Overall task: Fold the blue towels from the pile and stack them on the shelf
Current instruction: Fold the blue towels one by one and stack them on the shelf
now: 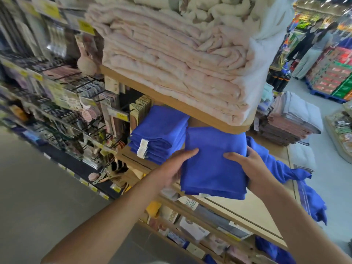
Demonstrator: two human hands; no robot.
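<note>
Both hands hold one folded blue towel [215, 164] between them. The left hand [174, 169] grips its left edge with the thumb laid on top, and the right hand [247, 165] grips the right edge the same way. Just beyond the left hand, a stack of folded blue towels [159, 134] sits on the wooden shelf [247, 206]. To the right of the right hand, loose blue towels [285, 168] lie rumpled and hang over the shelf edge. Above the hands, pink blankets [171, 63] are piled on the upper shelf.
</note>
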